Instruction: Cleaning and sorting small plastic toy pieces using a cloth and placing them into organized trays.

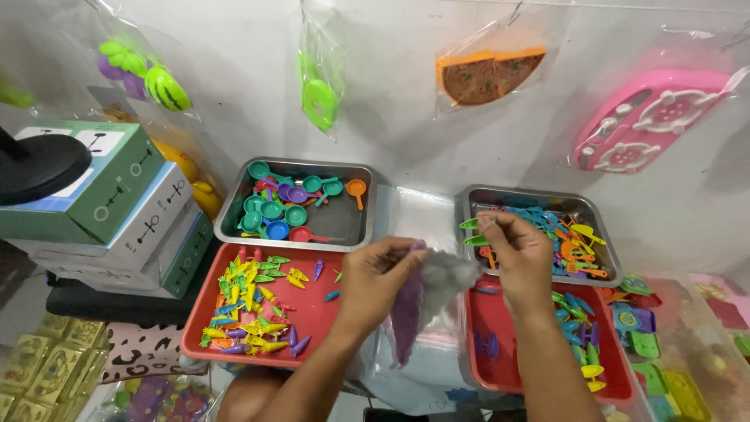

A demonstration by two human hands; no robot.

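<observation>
My left hand (375,280) grips a clear plastic bag (437,293) with a purple toy piece (406,312) inside it, held over the gap between two red trays. My right hand (519,254) pinches the bag's top edge and a small green piece at the rim of the right metal tray (539,199). That tray holds several small plastic utensils in mixed colours. The left red tray (312,312) carries several little yellow, green and purple toy vegetables. The right red tray (500,320) holds a few blue and green pieces.
A metal tray (344,223) of tiny toy pans sits behind the left red tray. Stacked boxes (117,203) stand at the left. Bagged toys hang on the white wall: a green one (320,98), an orange pizza (488,74), a pink stove (652,117). More bagged toys (664,352) lie at the right.
</observation>
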